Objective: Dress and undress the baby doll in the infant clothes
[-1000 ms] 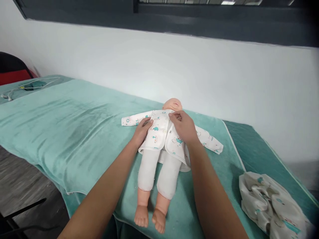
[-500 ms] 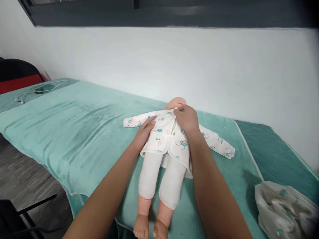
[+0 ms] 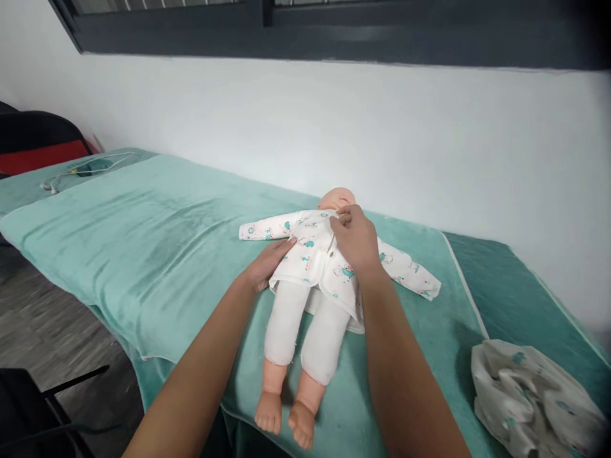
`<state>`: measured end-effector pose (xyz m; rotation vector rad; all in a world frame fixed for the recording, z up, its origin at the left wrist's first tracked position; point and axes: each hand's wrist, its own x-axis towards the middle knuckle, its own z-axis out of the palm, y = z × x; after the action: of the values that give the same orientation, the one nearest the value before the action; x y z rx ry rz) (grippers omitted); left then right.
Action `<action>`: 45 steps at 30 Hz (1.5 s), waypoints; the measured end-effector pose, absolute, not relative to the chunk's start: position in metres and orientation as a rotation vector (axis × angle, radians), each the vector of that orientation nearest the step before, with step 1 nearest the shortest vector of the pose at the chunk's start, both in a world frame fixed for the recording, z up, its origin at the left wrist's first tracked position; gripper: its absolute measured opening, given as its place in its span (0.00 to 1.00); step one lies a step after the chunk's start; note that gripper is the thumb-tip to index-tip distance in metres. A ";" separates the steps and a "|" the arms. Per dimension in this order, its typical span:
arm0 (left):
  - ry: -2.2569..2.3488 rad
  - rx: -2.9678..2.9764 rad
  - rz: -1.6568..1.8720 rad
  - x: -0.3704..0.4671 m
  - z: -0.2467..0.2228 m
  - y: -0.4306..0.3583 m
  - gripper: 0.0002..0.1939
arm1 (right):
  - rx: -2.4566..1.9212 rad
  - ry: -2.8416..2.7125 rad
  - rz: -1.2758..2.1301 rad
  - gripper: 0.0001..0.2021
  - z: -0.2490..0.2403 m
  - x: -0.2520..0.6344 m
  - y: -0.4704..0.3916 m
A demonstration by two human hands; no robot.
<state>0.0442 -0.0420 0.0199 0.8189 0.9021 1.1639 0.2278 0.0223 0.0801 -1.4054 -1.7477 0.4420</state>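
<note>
A baby doll (image 3: pixel 281 327) lies on its back on a green cloth, feet towards me. It wears a white printed baby jacket (image 3: pixel 308 251) with both sleeves spread out; below a snap at mid-chest, the front edges part. My left hand (image 3: pixel 272 261) lies along the jacket's side with its fingers stretched out, touching the fabric. Bent and pinched, the fingers of my right hand (image 3: pixel 353 235) are at the jacket's upper front, just below the doll's chin. My right hand hides part of the collar and chest.
A crumpled white printed cloth (image 3: pixel 534 394) sits at the bed's right front. On the far left are a white cord (image 3: pixel 52 184) and a black and red chair (image 3: pixel 42 143). A white wall (image 3: pixel 238 114) with a dark window frame (image 3: pixel 382 38) runs behind the bed (image 3: pixel 143 222).
My left hand has slid slightly down and outward along the jacket's side. My right hand stays near the collar, its fingers shifted a little. The view has tilted slightly.
</note>
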 end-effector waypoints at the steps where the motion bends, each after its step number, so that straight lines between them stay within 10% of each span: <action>1: 0.880 0.822 1.142 0.043 0.020 -0.043 0.21 | -1.395 -1.789 0.415 0.09 0.081 0.226 0.015; 25: 0.731 0.882 1.086 0.037 0.015 -0.042 0.21 | -1.026 -2.373 0.313 0.11 0.073 0.240 -0.075; 35: 0.699 0.772 1.083 0.035 0.005 -0.031 0.27 | -0.920 -2.142 0.839 0.05 0.088 0.264 -0.078; 45: 0.687 0.685 1.011 0.041 0.012 -0.025 0.22 | -1.932 -1.457 0.557 0.17 0.022 0.301 -0.052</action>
<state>0.0405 -0.0248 0.0119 0.6854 0.6874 1.0107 0.3009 -0.0516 0.0222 -1.9322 -1.4567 0.5571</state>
